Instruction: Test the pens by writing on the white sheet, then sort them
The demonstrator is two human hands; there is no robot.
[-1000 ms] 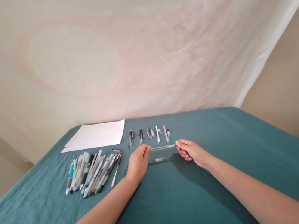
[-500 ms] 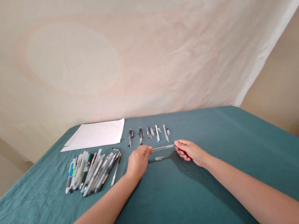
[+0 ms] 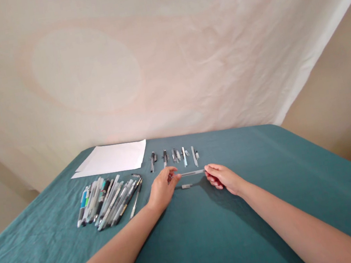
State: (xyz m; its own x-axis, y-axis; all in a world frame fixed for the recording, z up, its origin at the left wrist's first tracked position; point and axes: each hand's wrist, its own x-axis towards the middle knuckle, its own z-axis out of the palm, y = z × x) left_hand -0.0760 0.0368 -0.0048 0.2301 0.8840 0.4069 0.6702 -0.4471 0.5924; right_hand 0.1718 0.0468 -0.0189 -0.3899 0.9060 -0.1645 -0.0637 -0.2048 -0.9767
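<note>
My right hand (image 3: 222, 178) pinches one end of a clear, slim pen (image 3: 193, 173), held level above the table. At the pen's other end is my left hand (image 3: 163, 186), its thumb and forefinger parted; whether the thumb still touches the pen is hard to tell. Just below the pen, a small clear pen cap (image 3: 187, 186) lies on the green cloth. Left of my left hand rests a heap of pens (image 3: 107, 202), mostly clear or grey, with some blue and black ones.
Beyond my hands, several pens and caps (image 3: 174, 155) stand in a spaced row, among them a pale blue pen (image 3: 184, 156). Sheets of white paper (image 3: 111, 158) lie at the back left of the green tablecloth (image 3: 193, 244). A pale cloth (image 3: 184, 59) hangs behind the table.
My left thumb and forefinger have come apart at the pen's left end, with the forefinger lifted. My right hand and the pen have hardly moved.
</note>
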